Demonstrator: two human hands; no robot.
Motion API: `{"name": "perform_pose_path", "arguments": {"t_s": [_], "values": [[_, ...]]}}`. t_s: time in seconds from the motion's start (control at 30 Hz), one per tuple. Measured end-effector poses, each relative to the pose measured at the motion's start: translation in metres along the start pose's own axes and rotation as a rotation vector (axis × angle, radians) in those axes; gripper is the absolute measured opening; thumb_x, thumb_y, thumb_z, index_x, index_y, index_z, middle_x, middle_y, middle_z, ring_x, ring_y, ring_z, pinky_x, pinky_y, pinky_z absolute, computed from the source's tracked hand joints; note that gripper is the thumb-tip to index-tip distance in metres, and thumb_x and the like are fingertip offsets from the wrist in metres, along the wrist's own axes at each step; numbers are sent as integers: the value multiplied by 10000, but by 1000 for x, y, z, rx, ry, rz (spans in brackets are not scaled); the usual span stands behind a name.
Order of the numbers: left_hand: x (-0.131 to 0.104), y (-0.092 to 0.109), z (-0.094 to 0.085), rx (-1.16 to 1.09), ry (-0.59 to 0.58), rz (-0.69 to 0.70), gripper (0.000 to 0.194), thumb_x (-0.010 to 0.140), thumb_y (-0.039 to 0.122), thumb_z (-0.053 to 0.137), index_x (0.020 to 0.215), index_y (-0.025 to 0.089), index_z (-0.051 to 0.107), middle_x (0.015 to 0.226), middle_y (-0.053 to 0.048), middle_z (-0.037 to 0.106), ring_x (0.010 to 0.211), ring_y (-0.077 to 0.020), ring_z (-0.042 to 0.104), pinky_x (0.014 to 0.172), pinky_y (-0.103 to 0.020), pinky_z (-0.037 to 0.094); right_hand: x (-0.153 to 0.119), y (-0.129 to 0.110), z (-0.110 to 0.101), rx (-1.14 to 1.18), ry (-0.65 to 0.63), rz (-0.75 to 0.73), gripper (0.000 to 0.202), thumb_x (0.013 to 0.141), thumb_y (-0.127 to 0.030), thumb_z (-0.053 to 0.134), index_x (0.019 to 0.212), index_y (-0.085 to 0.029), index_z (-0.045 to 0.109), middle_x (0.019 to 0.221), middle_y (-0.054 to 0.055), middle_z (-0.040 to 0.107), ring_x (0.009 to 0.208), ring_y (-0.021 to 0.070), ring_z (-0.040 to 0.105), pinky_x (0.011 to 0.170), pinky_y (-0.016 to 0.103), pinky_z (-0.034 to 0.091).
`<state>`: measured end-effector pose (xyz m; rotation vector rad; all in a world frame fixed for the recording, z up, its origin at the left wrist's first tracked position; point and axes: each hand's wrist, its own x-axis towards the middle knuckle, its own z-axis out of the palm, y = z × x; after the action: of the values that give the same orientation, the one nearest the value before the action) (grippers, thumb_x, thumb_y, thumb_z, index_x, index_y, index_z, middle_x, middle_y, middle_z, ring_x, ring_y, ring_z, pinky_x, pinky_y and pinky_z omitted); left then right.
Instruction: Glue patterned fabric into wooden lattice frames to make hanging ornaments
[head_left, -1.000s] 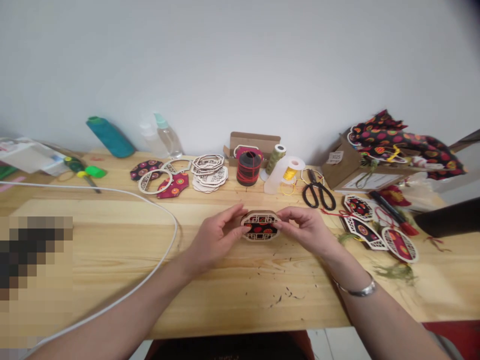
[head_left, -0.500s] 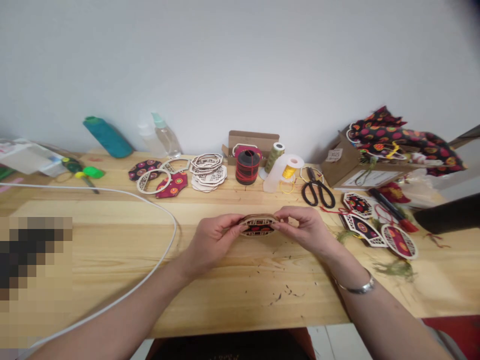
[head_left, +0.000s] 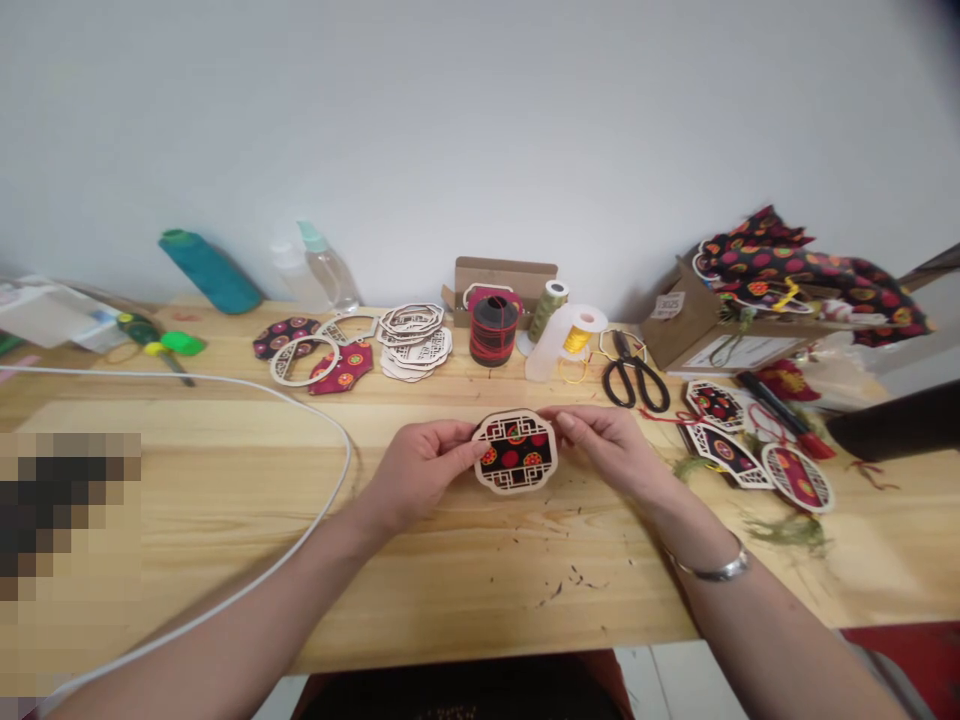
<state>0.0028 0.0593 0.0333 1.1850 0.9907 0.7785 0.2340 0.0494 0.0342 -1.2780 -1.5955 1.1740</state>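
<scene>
A wooden lattice frame [head_left: 516,452] with dark flowered fabric inside is held up over the middle of the wooden table, its patterned face turned toward me. My left hand [head_left: 426,465] pinches its left edge between thumb and fingers. At the upper right edge, my right hand [head_left: 607,447] has thumb and fingers pressed together on the rim. Behind the frame stand a spool of dark red and black thread [head_left: 493,332], a green spool [head_left: 550,308] and a yellow spool [head_left: 582,330].
Black scissors [head_left: 634,374] lie right of the spools. Finished fabric ornaments [head_left: 798,478] and a cardboard box [head_left: 686,320] are at the right. Left are stacked wooden frames [head_left: 415,343], bottles [head_left: 330,268], a teal cone [head_left: 210,272] and a white cable [head_left: 346,460].
The frame has tilted up from a nearly edge-on position, so its flowered face now shows fully. The right thumb has shifted from its face toward its upper right rim.
</scene>
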Motion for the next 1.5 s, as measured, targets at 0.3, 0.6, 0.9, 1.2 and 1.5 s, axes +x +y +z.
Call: {"name": "perform_pose_path", "arguments": {"t_s": [0.3, 0.6, 0.9, 1.2, 1.5], "values": [[2, -4, -2, -112, 26, -44, 291, 743, 343, 733, 986, 185, 741, 925, -55, 764, 904, -215, 700, 843, -345, 548, 3, 2, -1, 58, 17, 23, 308, 827, -441, 621, 695, -177, 706, 644, 30, 681, 602, 118, 593, 612, 266, 488], [6, -7, -2, -283, 32, -81, 278, 700, 334, 772, 904, 146, 754, 831, -75, 765, 781, -217, 707, 790, -361, 559, 1, -2, -2, 124, 36, 35, 297, 759, -454, 692, 672, -174, 642, 616, 20, 663, 577, 113, 579, 584, 256, 480], [7, -7, -3, -372, 27, -92, 269, 698, 307, 781, 881, 112, 756, 838, -113, 759, 724, -197, 697, 730, -337, 556, 0, 3, -4, 83, -1, -8, 313, 844, -427, 608, 666, -178, 675, 643, 27, 672, 601, 116, 584, 616, 261, 465], [8, -5, -4, -468, -4, -149, 219, 727, 245, 760, 900, 111, 754, 848, -114, 761, 719, -180, 700, 709, -301, 551, 1, 2, -4, 85, -9, -6, 320, 864, -413, 584, 677, -177, 691, 652, 31, 676, 602, 116, 582, 616, 266, 464], [7, -4, -1, -401, 16, -124, 264, 677, 297, 797, 862, 113, 758, 794, -93, 762, 699, -176, 698, 685, -286, 558, 1, 1, -3, 111, -32, 18, 330, 845, -444, 607, 689, -167, 695, 641, 26, 667, 597, 110, 572, 605, 249, 459]]}}
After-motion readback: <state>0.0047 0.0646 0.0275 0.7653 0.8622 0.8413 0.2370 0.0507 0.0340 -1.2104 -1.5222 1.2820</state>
